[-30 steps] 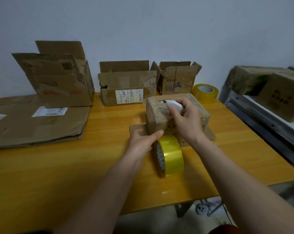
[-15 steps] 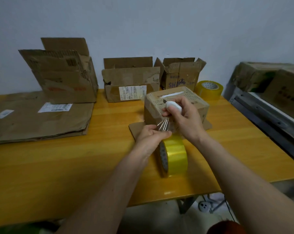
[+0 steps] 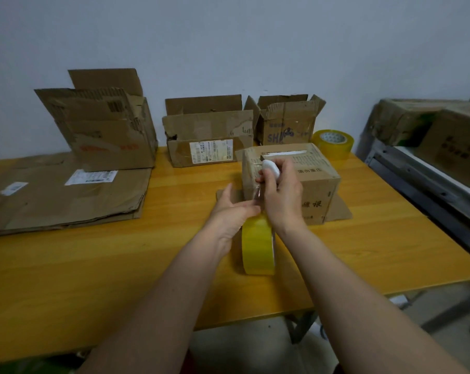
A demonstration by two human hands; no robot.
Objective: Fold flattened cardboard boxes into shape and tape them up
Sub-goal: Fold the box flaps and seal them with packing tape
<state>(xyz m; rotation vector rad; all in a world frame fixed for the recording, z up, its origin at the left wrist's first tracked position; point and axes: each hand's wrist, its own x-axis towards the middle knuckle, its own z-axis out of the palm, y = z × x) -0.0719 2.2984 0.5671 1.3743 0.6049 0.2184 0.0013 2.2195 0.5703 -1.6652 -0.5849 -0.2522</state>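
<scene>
A small folded cardboard box (image 3: 309, 176) stands on the yellow wooden table (image 3: 93, 265), with a strip of clear tape running over its top and down its near side. My right hand (image 3: 281, 198) grips a small white cutter (image 3: 271, 168) against the tape at the box's near left corner. A roll of yellow tape (image 3: 257, 247) stands on edge just in front of the box. My left hand (image 3: 232, 214) holds the top of that roll, fingers stretched toward the tape strip.
Three opened-up boxes stand along the wall: a large one (image 3: 107, 130), a medium one (image 3: 209, 136) and a small one (image 3: 288, 120). Flattened cardboard (image 3: 61, 195) lies at the left. A second tape roll (image 3: 333, 143) sits behind the box. More boxes (image 3: 444, 136) rest on a metal shelf at right.
My right hand brought the white cutter from the box's top down to its near left corner. My left hand shifted on the roll, which turned slightly. The camera tilted.
</scene>
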